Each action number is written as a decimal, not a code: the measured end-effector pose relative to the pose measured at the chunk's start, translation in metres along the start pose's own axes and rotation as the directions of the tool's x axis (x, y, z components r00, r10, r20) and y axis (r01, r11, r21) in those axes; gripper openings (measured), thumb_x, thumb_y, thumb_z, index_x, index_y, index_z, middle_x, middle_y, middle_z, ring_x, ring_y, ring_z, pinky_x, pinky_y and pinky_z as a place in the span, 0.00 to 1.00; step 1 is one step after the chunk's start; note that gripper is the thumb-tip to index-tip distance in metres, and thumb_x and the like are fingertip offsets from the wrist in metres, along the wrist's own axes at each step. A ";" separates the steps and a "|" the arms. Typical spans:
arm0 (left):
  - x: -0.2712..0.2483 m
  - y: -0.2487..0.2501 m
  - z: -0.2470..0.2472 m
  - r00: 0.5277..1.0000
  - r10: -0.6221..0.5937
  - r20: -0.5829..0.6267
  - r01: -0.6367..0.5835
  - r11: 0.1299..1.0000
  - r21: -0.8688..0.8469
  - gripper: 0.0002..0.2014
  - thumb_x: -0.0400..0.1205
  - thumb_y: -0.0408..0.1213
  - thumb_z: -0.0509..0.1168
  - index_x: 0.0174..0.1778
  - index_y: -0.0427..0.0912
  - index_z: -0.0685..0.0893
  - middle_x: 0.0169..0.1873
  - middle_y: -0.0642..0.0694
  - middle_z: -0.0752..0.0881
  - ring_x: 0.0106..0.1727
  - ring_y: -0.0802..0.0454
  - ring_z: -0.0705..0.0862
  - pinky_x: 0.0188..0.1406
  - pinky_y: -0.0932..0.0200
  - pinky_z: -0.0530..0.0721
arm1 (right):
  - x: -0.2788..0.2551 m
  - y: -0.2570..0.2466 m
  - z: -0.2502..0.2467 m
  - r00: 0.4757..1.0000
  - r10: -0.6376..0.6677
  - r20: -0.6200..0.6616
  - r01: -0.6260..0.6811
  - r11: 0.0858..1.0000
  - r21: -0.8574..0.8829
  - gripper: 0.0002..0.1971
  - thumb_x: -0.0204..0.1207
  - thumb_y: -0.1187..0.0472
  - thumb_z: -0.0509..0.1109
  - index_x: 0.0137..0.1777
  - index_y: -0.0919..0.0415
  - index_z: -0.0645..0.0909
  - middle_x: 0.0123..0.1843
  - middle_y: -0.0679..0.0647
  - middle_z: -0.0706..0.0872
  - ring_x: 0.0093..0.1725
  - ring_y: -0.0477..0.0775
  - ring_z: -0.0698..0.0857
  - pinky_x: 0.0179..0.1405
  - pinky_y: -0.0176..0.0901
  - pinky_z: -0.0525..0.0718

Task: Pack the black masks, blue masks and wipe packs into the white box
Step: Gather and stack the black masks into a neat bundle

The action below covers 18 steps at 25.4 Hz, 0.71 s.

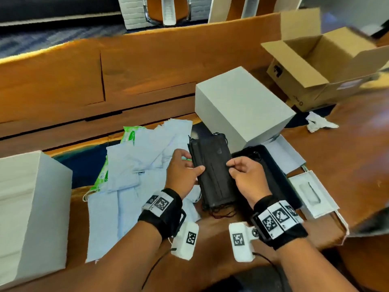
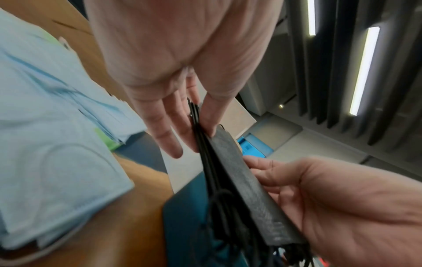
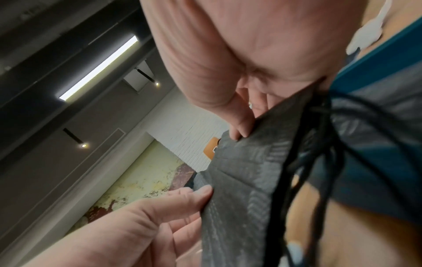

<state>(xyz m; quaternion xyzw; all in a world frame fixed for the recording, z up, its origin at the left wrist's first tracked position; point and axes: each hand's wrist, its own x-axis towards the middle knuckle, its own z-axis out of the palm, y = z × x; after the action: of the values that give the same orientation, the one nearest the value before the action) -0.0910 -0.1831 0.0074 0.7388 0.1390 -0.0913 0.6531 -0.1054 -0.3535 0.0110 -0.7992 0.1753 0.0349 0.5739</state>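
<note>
Both hands hold one stack of black masks above the table, ear loops dangling at its near end. My left hand pinches the stack's left edge, thumb on top. My right hand pinches the right edge. The left wrist view shows the left hand on the stack edge-on. In the right wrist view the right hand has its thumb on the masks. Blue masks lie spread at the left over green wipe packs. A white box stands just behind.
A dark-lined open tray lies under my right hand, with a white pack beside it. A second white box stands at the near left. An open cardboard box and a crumpled tissue sit at the far right.
</note>
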 end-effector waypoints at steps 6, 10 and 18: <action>0.002 -0.014 0.086 0.941 0.090 0.326 -0.177 0.952 0.249 0.10 0.75 0.30 0.75 0.46 0.48 0.85 0.37 0.47 0.81 0.34 0.58 0.77 0.38 0.70 0.77 | 0.012 0.035 -0.083 0.979 0.009 -0.205 -0.074 0.947 -0.312 0.15 0.77 0.75 0.64 0.47 0.58 0.89 0.52 0.53 0.90 0.57 0.53 0.85 0.58 0.37 0.77; 0.008 -0.028 0.116 0.904 0.049 0.424 -0.290 0.799 0.527 0.18 0.77 0.45 0.71 0.64 0.53 0.85 0.54 0.50 0.86 0.55 0.52 0.83 0.59 0.56 0.81 | 0.024 0.062 -0.103 0.976 0.065 -0.207 -0.146 0.902 -0.405 0.16 0.77 0.74 0.63 0.50 0.57 0.90 0.58 0.56 0.90 0.62 0.58 0.85 0.66 0.43 0.79; 0.001 -0.018 0.124 0.861 0.098 0.499 -0.509 0.192 0.839 0.25 0.80 0.60 0.60 0.70 0.53 0.80 0.71 0.46 0.71 0.72 0.42 0.66 0.63 0.42 0.72 | 0.017 0.072 -0.090 0.998 -0.053 -0.031 0.015 0.694 -0.720 0.18 0.78 0.69 0.64 0.66 0.61 0.84 0.76 0.56 0.76 0.73 0.61 0.76 0.72 0.48 0.75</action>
<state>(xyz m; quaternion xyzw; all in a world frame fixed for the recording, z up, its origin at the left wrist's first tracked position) -0.0900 -0.3042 -0.0261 0.9625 -0.2103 -0.1467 0.0887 -0.1253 -0.4616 -0.0281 -0.9635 0.1470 0.0705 0.2122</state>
